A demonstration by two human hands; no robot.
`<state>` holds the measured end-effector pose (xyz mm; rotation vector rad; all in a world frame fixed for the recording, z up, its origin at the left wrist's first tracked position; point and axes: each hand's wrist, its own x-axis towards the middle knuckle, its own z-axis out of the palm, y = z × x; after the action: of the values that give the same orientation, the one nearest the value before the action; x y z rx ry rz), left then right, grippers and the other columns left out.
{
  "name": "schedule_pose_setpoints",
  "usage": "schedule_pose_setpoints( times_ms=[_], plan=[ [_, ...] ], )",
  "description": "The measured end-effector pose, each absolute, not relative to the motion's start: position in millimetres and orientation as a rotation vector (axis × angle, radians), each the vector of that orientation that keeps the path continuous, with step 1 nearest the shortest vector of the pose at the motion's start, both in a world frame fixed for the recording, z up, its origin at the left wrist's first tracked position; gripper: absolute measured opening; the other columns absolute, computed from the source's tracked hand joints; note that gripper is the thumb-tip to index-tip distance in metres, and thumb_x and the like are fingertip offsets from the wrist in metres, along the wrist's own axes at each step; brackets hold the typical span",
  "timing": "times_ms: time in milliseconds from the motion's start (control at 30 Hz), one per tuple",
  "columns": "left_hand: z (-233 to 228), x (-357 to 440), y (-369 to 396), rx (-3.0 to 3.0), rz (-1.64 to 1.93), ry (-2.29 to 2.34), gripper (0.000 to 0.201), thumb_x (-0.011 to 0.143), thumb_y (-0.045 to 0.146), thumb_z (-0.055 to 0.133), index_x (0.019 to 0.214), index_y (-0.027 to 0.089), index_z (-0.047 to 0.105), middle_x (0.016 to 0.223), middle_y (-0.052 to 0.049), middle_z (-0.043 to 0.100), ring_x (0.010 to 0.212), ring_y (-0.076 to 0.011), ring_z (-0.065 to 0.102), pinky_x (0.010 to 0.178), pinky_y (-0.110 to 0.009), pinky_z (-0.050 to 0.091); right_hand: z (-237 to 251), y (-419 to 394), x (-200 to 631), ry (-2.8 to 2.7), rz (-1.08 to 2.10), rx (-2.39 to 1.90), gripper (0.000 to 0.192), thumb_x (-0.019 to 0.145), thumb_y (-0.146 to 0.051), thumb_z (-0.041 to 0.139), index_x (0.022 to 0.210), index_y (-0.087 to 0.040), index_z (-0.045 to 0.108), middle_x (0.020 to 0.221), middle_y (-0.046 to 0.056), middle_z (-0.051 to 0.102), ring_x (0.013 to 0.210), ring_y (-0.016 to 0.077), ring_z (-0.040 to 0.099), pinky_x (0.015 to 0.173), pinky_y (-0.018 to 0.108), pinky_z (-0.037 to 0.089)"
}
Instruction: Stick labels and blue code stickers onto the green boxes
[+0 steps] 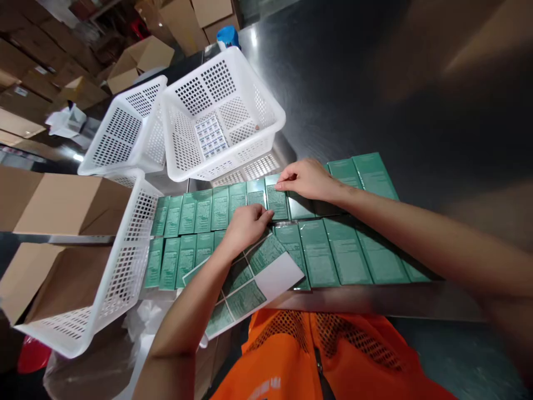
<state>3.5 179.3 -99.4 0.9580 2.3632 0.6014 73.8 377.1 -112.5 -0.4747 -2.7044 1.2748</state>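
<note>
Far side of table: white basket holding a block of small printed boxes on its floor; second white basket just to its left. Near left: third white basket with brown cardboard in it. Green boxes lie in two rows along the near table edge. Right hand: grip together at the top of a green label, which lies over a far-row box. Left hand: fingers close together at the label's lower left corner, above the label sheet. Cannot tell whether either grip is clamped on the label.
</note>
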Motion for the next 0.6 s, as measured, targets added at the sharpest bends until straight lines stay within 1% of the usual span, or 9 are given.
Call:
schedule_pose_setpoints(
  times_ms=[267, 400, 467, 500, 533, 600],
  plan=[
    [-98.5, 4.2, 183.3, 0.93, 0.52, 2.386, 0.03, 0.09, 0.032, 0.06, 0.063, 0.021, 0.057, 0.055, 0.0, 0.054, 0.057, -0.0178, 0.048, 0.058, -0.029, 0.029, -115.0, 373.4, 73.3, -2.745, 1.177, -0.535, 0.015, 0.08, -0.035, 0.075, 0.085, -0.022, 0.08, 0.077, 0.001, 0.074, 0.07, 0.0165, 0.063, 0.061, 0.029, 0.036],
    [-96.6, 2.8, 187.1, 0.934, 0.467, 2.364, 0.032, 0.09, 0.033, 0.06, 0.06, 0.021, 0.055, 0.055, -0.001, 0.053, 0.057, -0.0186, 0.047, 0.059, -0.03, 0.029, -114.2, 371.2, 72.1, -2.776, 1.158, -0.558, 0.014, 0.081, -0.036, 0.074, 0.084, -0.023, 0.079, 0.077, 0.002, 0.073, 0.071, 0.0181, 0.063, 0.063, 0.031, 0.037],
    [-94.6, 1.9, 190.8, 0.96, 0.411, 2.381, 0.033, 0.089, 0.033, 0.06, 0.059, 0.022, 0.054, 0.056, -0.002, 0.053, 0.059, -0.02, 0.049, 0.06, -0.031, 0.029, -114.5, 368.6, 72.6, -2.798, 1.097, -0.566, 0.013, 0.081, -0.036, 0.075, 0.081, -0.023, 0.077, 0.081, 0.003, 0.072, 0.075, 0.0198, 0.063, 0.065, 0.032, 0.039],
    [-93.5, 1.4, 192.9, 0.974, 0.373, 2.388, 0.032, 0.089, 0.032, 0.06, 0.059, 0.022, 0.054, 0.057, -0.003, 0.054, 0.061, -0.0209, 0.049, 0.061, -0.031, 0.029, -114.7, 367.0, 73.0, -2.799, 1.045, -0.572, 0.014, 0.08, -0.036, 0.076, 0.082, -0.022, 0.076, 0.087, 0.004, 0.071, 0.079, 0.0209, 0.063, 0.067, 0.032, 0.04],
    [-92.5, 0.9, 194.8, 0.987, 0.334, 2.389, 0.031, 0.088, 0.032, 0.06, 0.059, 0.022, 0.055, 0.058, -0.003, 0.055, 0.062, -0.0219, 0.05, 0.061, -0.032, 0.029, -114.9, 365.5, 73.5, -2.786, 0.988, -0.581, 0.017, 0.078, -0.036, 0.078, 0.086, -0.021, 0.075, 0.095, 0.006, 0.07, 0.083, 0.0222, 0.063, 0.068, 0.033, 0.041],
    [-90.8, 0.0, 197.1, 1.004, 0.272, 2.369, 0.028, 0.088, 0.031, 0.059, 0.062, 0.022, 0.058, 0.06, -0.005, 0.057, 0.066, -0.0235, 0.052, 0.062, -0.033, 0.029, -115.7, 363.1, 74.0, -2.732, 0.901, -0.615, 0.038, 0.071, -0.035, 0.084, 0.102, -0.019, 0.069, 0.108, 0.009, 0.065, 0.088, 0.0244, 0.062, 0.07, 0.034, 0.043]
  ],
)
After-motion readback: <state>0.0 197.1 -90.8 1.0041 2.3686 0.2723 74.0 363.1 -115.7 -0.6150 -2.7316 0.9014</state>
